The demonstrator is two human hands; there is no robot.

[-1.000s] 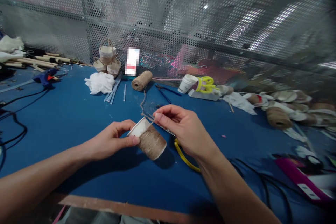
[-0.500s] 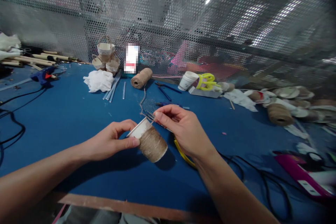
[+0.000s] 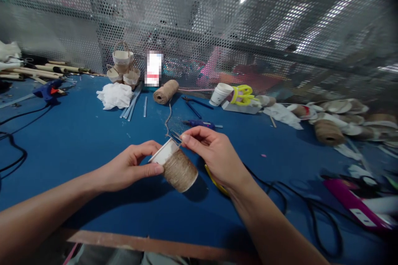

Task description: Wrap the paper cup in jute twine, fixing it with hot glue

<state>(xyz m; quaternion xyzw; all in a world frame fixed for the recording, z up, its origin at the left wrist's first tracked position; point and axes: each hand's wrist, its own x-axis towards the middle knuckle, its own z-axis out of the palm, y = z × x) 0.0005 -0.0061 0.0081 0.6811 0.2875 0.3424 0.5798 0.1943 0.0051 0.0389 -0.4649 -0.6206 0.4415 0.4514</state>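
Note:
My left hand [image 3: 135, 165] is closed on a white paper cup [image 3: 180, 170], fingers inside the rim and thumb outside. The cup is tilted, its mouth toward the upper left, and brown twine is wound around most of its wall. Beside the cup's upper edge, my right hand [image 3: 207, 145] pinches the twine between thumb and fingertips. A loose strand of twine [image 3: 168, 121] runs back to a twine roll [image 3: 166, 92]. Scissors with a yellow handle [image 3: 214, 180] lie partly hidden beneath my right hand, their blades showing past the fingertips.
A blue glue gun [image 3: 200, 124] lies behind my right hand, pliers [image 3: 195, 105] farther back. White cloth [image 3: 115, 96], glue sticks [image 3: 132, 105] and small twine baskets [image 3: 123, 66] stand back left. Another paper cup [image 3: 220, 93] is at the back. Black cables [image 3: 311, 207] and a magenta power strip [image 3: 351, 205] lie right.
The view has shifted slightly, showing more of the blue glue gun behind my right hand. Both hands keep their grips, and the cup has hardly moved.

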